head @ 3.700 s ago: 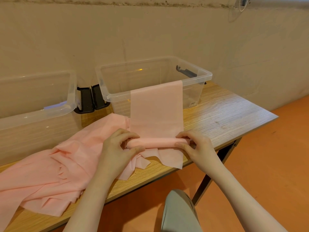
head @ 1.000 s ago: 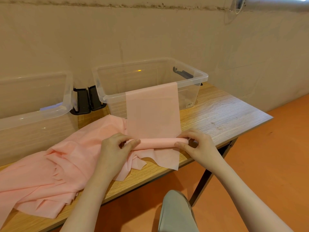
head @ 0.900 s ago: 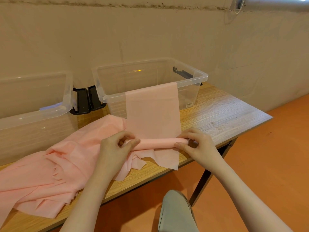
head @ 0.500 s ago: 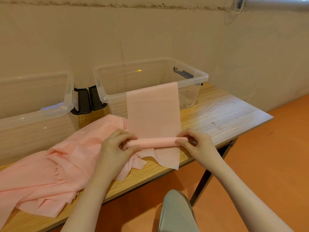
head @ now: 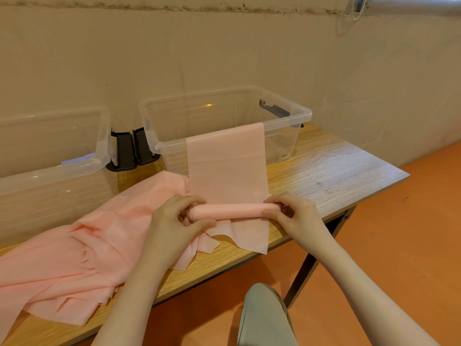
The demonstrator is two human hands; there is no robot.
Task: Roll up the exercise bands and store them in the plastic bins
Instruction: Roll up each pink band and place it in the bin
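Wood-grain tabletop set against a beige wall carries two clear plastic storage bins: the nearer bin at centre and a second bin at left. A pale pink exercise band hangs from the nearer bin's front rim down to the table, its lower end wound into a horizontal roll. The left hand pinches the roll's left end between thumb and curled fingers; the right hand pinches its right end likewise. A heap of loose pink bands lies to the left, touching the roll.
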